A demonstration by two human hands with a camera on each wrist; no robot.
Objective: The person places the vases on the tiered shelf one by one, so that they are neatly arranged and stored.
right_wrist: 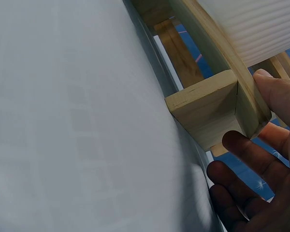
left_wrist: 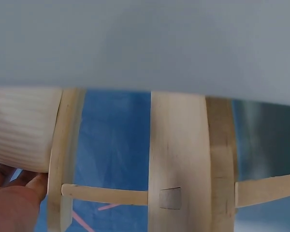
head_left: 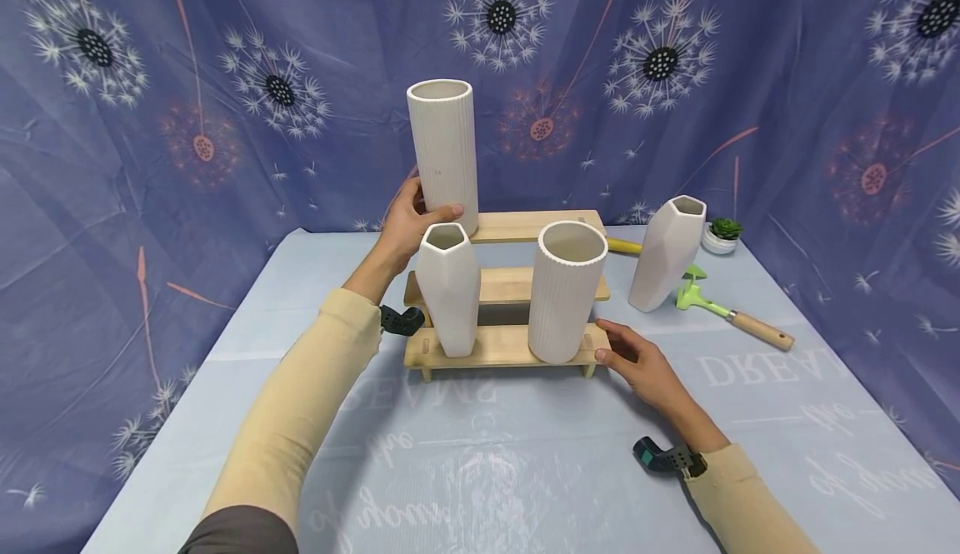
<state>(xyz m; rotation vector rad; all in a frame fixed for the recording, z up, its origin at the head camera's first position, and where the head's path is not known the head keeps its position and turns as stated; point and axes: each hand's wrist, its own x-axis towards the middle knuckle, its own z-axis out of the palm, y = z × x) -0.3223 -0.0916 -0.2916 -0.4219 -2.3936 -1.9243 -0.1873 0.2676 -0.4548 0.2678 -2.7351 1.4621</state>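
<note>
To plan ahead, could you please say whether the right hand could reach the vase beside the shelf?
Probably yes: nothing visible blocks the vase, once the right hand lets go of the shelf.

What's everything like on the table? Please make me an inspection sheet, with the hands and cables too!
Surface: the table has a pale blue cover with white lettering.
Job's things: a three-tier wooden stand; an angular vase and a wide vase on its front shelf; a tall vase at the top shelf's left end.
Clutter: another angular vase, a green tool with a wooden handle, a plant and something yellow, partly hidden.
Hands: left hand grips the tall vase low down; right hand holds the front shelf's right end.
Cables: nothing seen.
Surroundings: blue curtain with dandelion prints.
</note>
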